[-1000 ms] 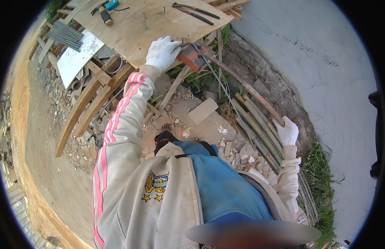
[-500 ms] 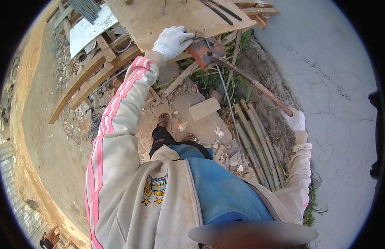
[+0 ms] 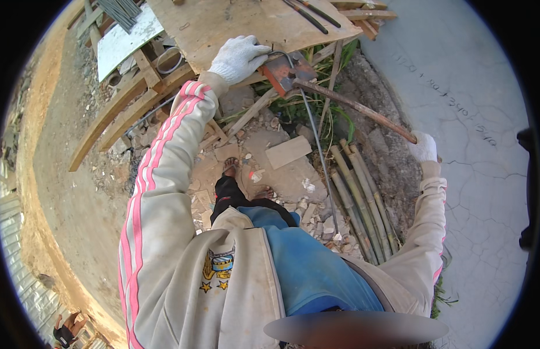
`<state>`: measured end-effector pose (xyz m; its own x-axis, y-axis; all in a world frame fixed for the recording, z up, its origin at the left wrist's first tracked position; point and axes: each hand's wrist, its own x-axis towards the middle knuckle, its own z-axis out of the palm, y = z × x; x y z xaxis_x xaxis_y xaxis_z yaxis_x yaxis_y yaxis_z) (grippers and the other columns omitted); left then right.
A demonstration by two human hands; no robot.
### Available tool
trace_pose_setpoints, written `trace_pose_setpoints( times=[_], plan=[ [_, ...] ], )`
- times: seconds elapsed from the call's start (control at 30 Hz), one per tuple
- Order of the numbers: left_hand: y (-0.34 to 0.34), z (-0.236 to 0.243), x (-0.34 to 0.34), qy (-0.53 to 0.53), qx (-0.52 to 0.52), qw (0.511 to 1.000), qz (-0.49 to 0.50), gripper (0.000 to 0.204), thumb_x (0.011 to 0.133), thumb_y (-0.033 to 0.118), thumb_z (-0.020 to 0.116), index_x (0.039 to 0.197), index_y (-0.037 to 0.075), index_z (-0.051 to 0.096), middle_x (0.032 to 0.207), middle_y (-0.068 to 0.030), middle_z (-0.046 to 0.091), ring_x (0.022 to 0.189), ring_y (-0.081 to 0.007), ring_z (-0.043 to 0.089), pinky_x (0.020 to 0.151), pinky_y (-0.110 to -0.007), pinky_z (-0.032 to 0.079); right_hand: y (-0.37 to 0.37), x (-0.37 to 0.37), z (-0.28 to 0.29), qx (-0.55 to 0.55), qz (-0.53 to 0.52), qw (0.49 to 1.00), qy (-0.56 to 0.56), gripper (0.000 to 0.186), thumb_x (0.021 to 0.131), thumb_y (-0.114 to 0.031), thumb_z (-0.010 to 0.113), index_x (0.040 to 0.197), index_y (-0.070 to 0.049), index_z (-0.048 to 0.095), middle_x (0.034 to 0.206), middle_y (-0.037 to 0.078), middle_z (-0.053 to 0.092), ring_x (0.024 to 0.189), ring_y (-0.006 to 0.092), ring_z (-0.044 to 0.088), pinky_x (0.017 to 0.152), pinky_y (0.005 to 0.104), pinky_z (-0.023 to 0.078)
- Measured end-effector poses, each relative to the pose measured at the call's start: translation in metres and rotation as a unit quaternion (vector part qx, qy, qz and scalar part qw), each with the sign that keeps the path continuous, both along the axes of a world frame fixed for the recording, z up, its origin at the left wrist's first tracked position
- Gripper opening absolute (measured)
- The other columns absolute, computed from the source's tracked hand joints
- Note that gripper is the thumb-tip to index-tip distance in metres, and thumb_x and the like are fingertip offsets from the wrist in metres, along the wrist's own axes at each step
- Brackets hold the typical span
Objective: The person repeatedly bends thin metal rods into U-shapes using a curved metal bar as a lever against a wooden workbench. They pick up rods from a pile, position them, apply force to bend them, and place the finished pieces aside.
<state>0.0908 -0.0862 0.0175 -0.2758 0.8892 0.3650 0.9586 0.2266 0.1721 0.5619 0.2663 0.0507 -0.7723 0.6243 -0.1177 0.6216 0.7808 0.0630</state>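
My left hand [image 3: 238,60], in a white knitted glove, is closed at the near edge of the wooden board. Its fingers rest on the bent end of a thin metal rod [image 3: 318,136]. The rod curves over a rusty red metal block [image 3: 281,74] and runs down toward the rubble. Off to the right, my right hand [image 3: 422,147], also gloved, grips the end of a long rusty bar [image 3: 360,110]. The bar's far end sits against the block, beside the rod. The fingers' undersides are hidden.
Pliers-like long-handled cutters [image 3: 311,14] lie on the plywood board [image 3: 223,26]. Several bamboo poles [image 3: 363,200] rest beside the grey cracked wall [image 3: 456,192]. Timber beams [image 3: 124,110] and metal rods [image 3: 117,13] are at left. Broken rubble [image 3: 311,215] surrounds my feet. Another person [image 3: 66,333] shows at lower left.
My right hand has moved right and away from me, swinging the rusty bar with it. The rod's lower end has shifted slightly left. My left hand stays nearly in place.
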Motion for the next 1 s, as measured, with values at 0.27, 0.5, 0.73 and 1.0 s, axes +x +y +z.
trace_pose_setpoints(
  times=[0.27,0.5,0.73,1.0],
  plan=[
    [0.001,0.001,-0.001,-0.006,-0.006,1.000,0.001,0.028,0.100,0.032,0.063,0.121,0.019,0.076,0.108,-0.0108,0.065,0.107,-0.0343,0.063,0.093,-0.046,0.052,-0.018,0.018,-0.009,0.036,-0.022,0.999,0.011,0.023,0.087,-0.036,0.072,0.088,-0.014,0.070,0.085,0.018,0.071,0.086,0.0439,0.068,0.074,0.0535,0.052],
    [0.001,-0.005,-0.005,0.002,0.026,1.000,-0.017,0.027,0.100,0.033,0.063,0.119,0.018,0.076,0.104,-0.0107,0.067,0.105,-0.0342,0.064,0.090,-0.046,0.053,-0.028,0.020,-0.011,0.033,-0.053,0.998,0.008,0.025,0.087,-0.037,0.071,0.086,-0.013,0.069,0.085,0.018,0.071,0.087,0.0437,0.068,0.074,0.0535,0.052],
    [0.003,-0.011,-0.010,-0.003,0.048,0.998,-0.028,0.027,0.099,0.034,0.063,0.118,0.019,0.077,0.102,-0.0108,0.068,0.103,-0.0343,0.065,0.090,-0.047,0.053,-0.071,0.037,-0.014,0.037,-0.097,0.994,0.026,0.026,0.088,-0.040,0.071,0.090,-0.014,0.072,0.088,0.018,0.071,0.088,0.0432,0.068,0.075,0.0528,0.053],
    [0.004,-0.013,-0.011,0.000,0.067,0.997,-0.031,0.025,0.098,0.036,0.064,0.113,0.021,0.078,0.101,-0.0108,0.069,0.102,-0.0341,0.067,0.089,-0.048,0.054,-0.178,0.060,-0.025,-0.012,-0.197,0.980,0.021,0.030,0.091,-0.043,0.069,0.097,-0.014,0.075,0.092,0.018,0.072,0.091,0.0434,0.068,0.079,0.0522,0.053]
  ],
)
